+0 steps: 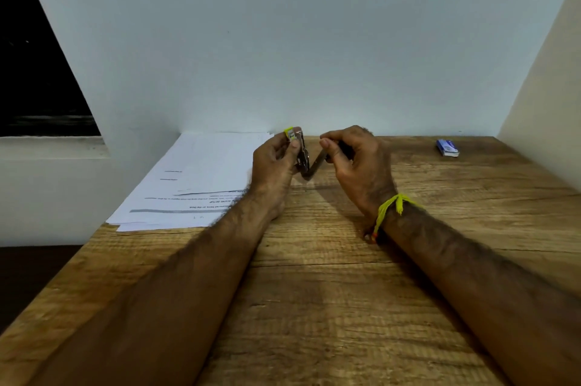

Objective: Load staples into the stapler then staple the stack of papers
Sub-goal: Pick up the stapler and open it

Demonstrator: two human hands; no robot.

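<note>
My left hand (276, 159) and right hand (355, 159) each grip one half of the opened stapler (306, 162), right of the papers (201, 178).

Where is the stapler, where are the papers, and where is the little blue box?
stapler (309, 164): head view, on its opened metal arm between the hands.
papers (201, 172): head view, on the top white sheet.
little blue box (447, 147): head view, on its blue top face.

We saw a yellow-tipped silver stapler (301, 153), white papers (201, 178) at nine o'clock, a blue box (447, 147) at three, a wood-grained brown table (314, 291).
</note>
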